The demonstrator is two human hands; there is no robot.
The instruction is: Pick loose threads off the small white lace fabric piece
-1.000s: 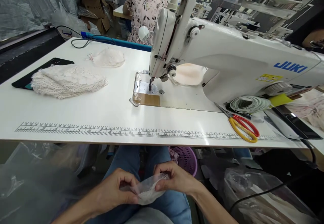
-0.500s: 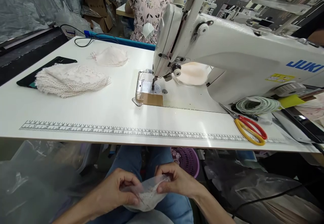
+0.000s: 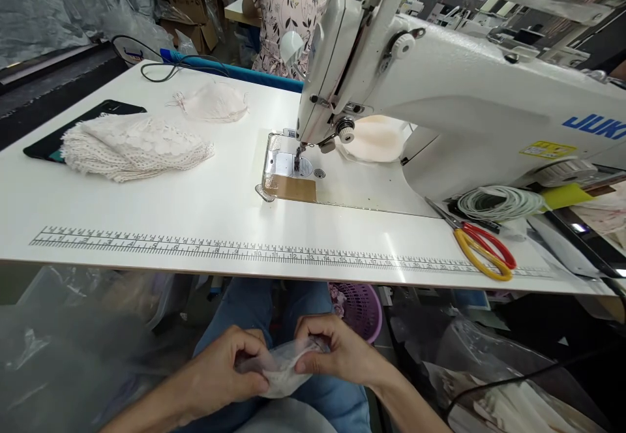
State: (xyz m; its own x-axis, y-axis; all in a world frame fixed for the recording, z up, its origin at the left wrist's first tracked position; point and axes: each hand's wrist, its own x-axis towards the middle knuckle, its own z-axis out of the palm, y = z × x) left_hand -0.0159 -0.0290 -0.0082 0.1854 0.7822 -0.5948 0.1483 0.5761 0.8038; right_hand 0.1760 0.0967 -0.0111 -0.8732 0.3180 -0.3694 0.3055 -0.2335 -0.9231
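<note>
Lace piece (image 3: 283,374) pinched between left hand (image 3: 229,371) and right hand (image 3: 337,355) in lap; edges being aligned; steady grip needed.

Both hands sat low over the lap, below the near edge of the table, forearms angling in from either side. The left hand (image 3: 229,371) was curled, thumb and fingertips pinched together. The right hand (image 3: 337,351) faced it, fingers bent inward and pinched likewise. The fingertips of both hands nearly met.
</note>
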